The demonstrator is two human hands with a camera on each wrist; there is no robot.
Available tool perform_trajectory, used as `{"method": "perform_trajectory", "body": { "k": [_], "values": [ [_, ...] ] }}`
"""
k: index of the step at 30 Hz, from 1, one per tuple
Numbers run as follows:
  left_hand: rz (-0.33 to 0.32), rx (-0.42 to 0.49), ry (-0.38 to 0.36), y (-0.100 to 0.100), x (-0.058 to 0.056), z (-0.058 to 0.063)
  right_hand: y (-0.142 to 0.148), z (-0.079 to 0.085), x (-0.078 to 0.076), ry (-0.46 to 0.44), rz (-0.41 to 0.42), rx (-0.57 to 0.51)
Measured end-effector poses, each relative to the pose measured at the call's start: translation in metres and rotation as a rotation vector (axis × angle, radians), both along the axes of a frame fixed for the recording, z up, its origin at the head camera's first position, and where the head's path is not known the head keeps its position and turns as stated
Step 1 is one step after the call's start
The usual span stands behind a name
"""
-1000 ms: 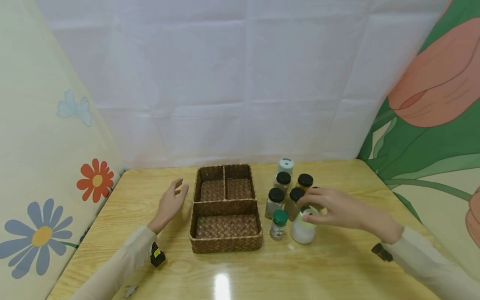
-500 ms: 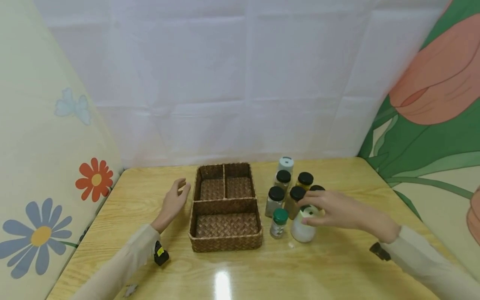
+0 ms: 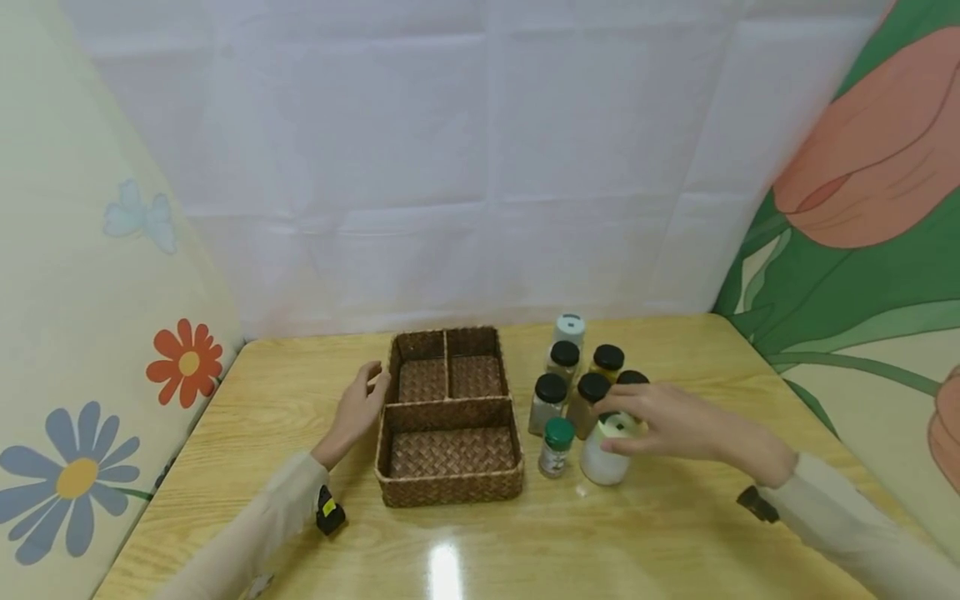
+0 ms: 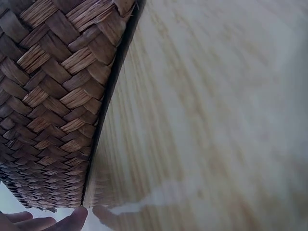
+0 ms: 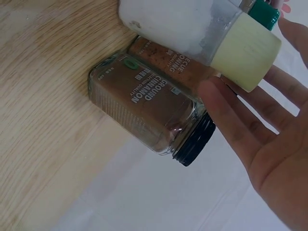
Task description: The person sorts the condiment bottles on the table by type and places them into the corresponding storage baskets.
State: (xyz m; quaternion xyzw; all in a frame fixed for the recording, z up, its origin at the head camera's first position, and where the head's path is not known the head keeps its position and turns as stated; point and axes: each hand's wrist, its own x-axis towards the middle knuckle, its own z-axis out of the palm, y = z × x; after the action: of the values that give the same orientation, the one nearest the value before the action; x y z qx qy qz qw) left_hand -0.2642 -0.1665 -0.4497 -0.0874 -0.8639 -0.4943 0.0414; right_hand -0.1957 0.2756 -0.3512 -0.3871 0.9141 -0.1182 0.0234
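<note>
My left hand (image 3: 360, 408) is at the left side of a woven brown basket (image 3: 450, 490), fingertips right at its wall. In the left wrist view, the fingers (image 4: 67, 222) show at the far end of that wall. My right hand (image 3: 675, 423) holds the pale yellow cap of a rounded seasoning jar (image 3: 602, 463) with white contents, thumb on the near side and fingers on the far side. The jar stands upright on the table. Beside it, in the right wrist view, is a glass jar labelled ground cinnamon (image 5: 139, 96) with a black lid.
The basket has three compartments. A small green-capped bottle (image 3: 555, 450) stands left of the held jar. Several black-lidded spice jars (image 3: 547, 406) and a pale-topped bottle (image 3: 570, 329) crowd close behind. A white cloth (image 3: 450, 167) hangs along the table's back edge.
My left hand has moved slightly right, up to the basket's side. The right hand stays at the cap of the white jar, with its fingers shifted only a little; the jars keep their places.
</note>
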Motion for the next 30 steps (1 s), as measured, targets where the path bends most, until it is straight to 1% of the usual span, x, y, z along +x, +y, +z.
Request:
{"method": "perform_trajectory", "body": {
  "k": [7, 14, 19, 23, 26, 30],
  "values": [
    [-0.022, -0.005, -0.01, -0.0008, 0.001, -0.0024, -0.0001, -0.005, -0.0038, 0.012, 0.025, -0.003],
    [-0.034, 0.015, -0.034, 0.0001, -0.0007, -0.0046, 0.001, -0.008, -0.006, -0.04, 0.045, -0.037],
    [-0.036, 0.005, -0.035, -0.0007, -0.0015, -0.0055, 0.0015, -0.0086, -0.0072, -0.056, 0.04, -0.032],
    [-0.053, 0.002, -0.04, -0.0015, -0.0019, -0.0062, 0.0023, -0.0081, -0.0077, -0.102, 0.032, -0.024],
    [-0.072, -0.012, -0.029, -0.0021, -0.0015, -0.0066, 0.0032, -0.0077, -0.0084, -0.149, 0.031, -0.024],
    [-0.09, -0.035, -0.015, -0.0024, -0.0013, -0.005, 0.0047, -0.008, -0.01, -0.183, 0.049, -0.051]
  ]
}}
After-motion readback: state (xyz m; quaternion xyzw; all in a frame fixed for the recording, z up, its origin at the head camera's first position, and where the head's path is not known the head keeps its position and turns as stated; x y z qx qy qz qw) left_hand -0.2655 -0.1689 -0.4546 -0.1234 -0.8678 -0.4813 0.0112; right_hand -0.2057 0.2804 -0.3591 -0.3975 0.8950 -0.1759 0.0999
